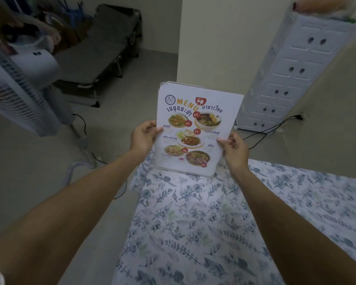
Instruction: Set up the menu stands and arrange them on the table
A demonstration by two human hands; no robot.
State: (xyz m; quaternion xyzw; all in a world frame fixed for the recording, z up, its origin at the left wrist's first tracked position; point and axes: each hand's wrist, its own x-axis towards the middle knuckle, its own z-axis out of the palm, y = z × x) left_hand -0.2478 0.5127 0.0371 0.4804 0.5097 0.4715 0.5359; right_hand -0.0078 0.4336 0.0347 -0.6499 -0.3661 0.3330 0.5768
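**Menu stand held upright at the table's far end**

The table under a white cloth printed with blue-grey leaves and flowers [193, 223] runs off the frame's bottom and right edges. At its far end stands a clear acrylic menu stand holding a white sheet of food photos [197, 128], long axis vertical, printed face toward the camera; its base is hard to make out. The left hand [142, 136] pinches the left edge, the right hand [233, 150] the right edge, well apart.
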